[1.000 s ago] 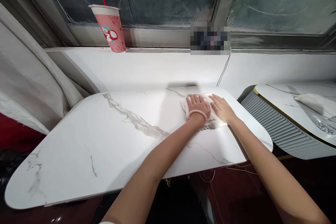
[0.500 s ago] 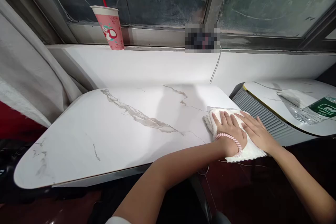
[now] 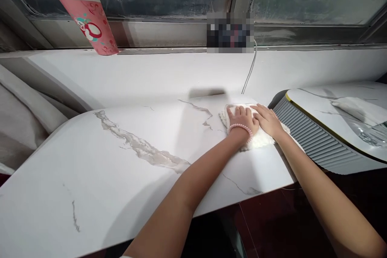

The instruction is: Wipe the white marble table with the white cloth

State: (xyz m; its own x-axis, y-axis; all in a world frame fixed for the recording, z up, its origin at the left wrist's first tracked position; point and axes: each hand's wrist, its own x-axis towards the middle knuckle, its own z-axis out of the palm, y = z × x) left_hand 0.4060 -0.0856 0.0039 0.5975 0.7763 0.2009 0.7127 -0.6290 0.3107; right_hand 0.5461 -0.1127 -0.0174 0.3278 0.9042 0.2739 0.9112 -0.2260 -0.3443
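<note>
Pressing: both hands flat on a white cloth (image 3: 262, 140) at far right of the marble surface (image 3: 127, 169)
L hand: left hand (image 3: 242, 118) palm down on cloth, fingers spread fwd; grip not closed on anything, just pressing; pink bead bracelet (image 3: 240, 127) at wrist
R hand: right hand (image 3: 268, 121) palm down beside it, touching the left; grip likewise flat, not clasping
Cloth: soft, fluffy, terry-like pile; bunched under palms; lies near surface's right rim & back edge
Surface: glossy white slab w/ grey veining; rounded corners; wide bare stretch to the left
Sill: white ledge (image 3: 151, 72) behind surface; pink paper cup (image 3: 87, 20) w/ white rim band, cartoon print & red straw stands on window frame; no legible text
Cable: thin white cable (image 3: 249, 73) drops from blurred patch to behind surface
Right side: second marble top (image 3: 320, 109) w/ gold edge trim, grey ribbed side (image 3: 308, 139); narrow dark gap betw the two
Left side: pale curtain fabric (image 3: 21, 113)
Below: dark red floor (image 3: 272, 225) at front edge
</note>
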